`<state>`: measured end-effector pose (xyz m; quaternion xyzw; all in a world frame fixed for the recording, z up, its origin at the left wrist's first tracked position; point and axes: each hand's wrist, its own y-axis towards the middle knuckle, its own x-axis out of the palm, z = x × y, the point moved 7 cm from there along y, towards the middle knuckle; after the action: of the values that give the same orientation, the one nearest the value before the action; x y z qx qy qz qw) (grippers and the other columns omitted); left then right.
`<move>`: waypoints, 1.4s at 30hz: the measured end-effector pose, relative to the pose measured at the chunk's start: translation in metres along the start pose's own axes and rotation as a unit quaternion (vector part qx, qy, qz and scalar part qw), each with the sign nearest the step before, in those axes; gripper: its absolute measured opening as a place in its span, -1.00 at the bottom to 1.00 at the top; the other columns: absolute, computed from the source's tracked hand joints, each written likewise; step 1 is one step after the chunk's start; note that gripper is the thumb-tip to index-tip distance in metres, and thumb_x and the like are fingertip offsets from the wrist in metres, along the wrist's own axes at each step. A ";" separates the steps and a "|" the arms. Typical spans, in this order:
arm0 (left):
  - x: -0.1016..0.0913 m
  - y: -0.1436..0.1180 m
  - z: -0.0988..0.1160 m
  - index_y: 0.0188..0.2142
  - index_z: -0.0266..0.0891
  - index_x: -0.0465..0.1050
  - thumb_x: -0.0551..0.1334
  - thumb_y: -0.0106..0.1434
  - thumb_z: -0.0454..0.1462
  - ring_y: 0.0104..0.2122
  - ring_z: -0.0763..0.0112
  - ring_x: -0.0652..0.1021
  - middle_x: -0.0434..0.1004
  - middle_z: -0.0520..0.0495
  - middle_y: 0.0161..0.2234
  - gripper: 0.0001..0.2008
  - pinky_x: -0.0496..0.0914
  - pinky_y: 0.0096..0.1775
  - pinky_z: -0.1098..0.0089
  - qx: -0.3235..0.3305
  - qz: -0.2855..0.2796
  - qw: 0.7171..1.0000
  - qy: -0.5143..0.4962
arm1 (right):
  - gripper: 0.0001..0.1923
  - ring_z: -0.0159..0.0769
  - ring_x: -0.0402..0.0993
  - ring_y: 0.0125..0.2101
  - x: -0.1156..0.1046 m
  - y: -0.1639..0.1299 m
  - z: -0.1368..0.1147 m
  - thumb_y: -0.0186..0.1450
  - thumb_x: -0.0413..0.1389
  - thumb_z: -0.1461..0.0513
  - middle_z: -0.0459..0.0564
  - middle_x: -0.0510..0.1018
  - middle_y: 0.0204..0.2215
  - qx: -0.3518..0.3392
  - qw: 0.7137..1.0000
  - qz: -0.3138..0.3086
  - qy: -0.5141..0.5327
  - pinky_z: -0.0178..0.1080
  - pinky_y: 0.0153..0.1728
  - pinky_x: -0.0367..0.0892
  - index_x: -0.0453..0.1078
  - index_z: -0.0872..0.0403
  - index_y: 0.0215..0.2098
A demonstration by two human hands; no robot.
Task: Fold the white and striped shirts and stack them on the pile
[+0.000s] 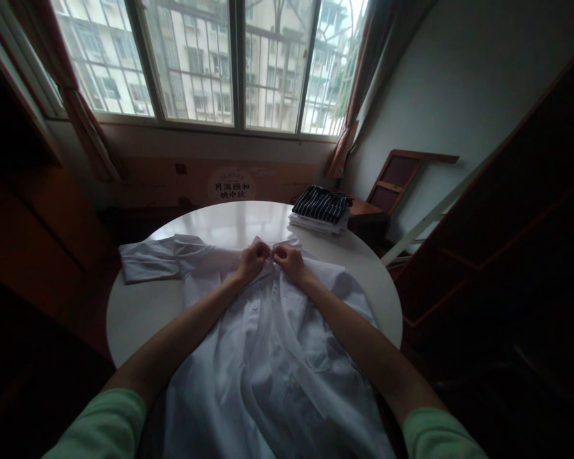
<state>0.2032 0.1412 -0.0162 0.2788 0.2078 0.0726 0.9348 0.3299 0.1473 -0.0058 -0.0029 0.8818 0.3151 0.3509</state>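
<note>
A room in a home, most likely a flat in an apartment block. Shown by the wide barred window (220, 64) with reddish-brown curtains (83, 121) looking onto a neighbouring residential building, the round glossy white desk (229, 223) spread with a white button-up shirt (268, 357) and carrying a small stack of folded clothes topped by a dark striped garment (321, 205). Further marked by dark wooden furniture (516, 210) along both sides and a brown wooden folding frame (402, 178) leaned against the pale wall.
</note>
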 end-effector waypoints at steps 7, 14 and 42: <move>0.008 -0.001 -0.002 -0.50 -0.28 0.34 0.18 0.02 -0.23 -0.58 0.51 0.39 0.37 0.05 -0.59 -0.87 0.28 -0.50 0.49 -0.064 -0.057 0.987 -0.139 | -0.91 -0.38 0.35 -0.51 0.004 -0.001 0.003 0.07 0.09 0.31 -0.06 0.48 -0.53 0.012 1.000 -0.008 -0.018 -0.35 -0.44 0.21 0.41 0.15 -0.44; 0.006 0.000 -0.002 -0.53 -0.27 0.34 0.22 0.01 -0.09 -0.61 0.52 0.34 0.34 0.06 -0.63 -0.74 0.21 -0.56 0.50 -0.044 -0.033 0.998 -0.030 | -0.91 -0.36 0.35 -0.48 0.006 -0.002 0.003 0.10 0.09 0.30 -0.05 0.46 -0.50 0.008 0.999 -0.016 -0.044 -0.33 -0.40 0.21 0.40 0.15 -0.41; 0.004 -0.007 0.009 -0.46 -0.30 0.46 0.17 0.10 -0.23 -0.50 0.47 0.43 0.48 -0.03 -0.52 -0.83 0.24 -0.45 0.50 -0.049 -0.004 0.993 0.103 | -0.90 -0.33 0.37 -0.43 0.002 -0.004 -0.007 0.13 0.07 0.30 -0.01 0.45 -0.45 -0.003 0.995 -0.006 -0.096 -0.33 -0.36 0.22 0.39 0.14 -0.37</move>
<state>0.2107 0.1316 -0.0141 0.2225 0.3006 0.1069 0.9213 0.3250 0.1409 -0.0058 0.0208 0.8429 0.3144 0.4362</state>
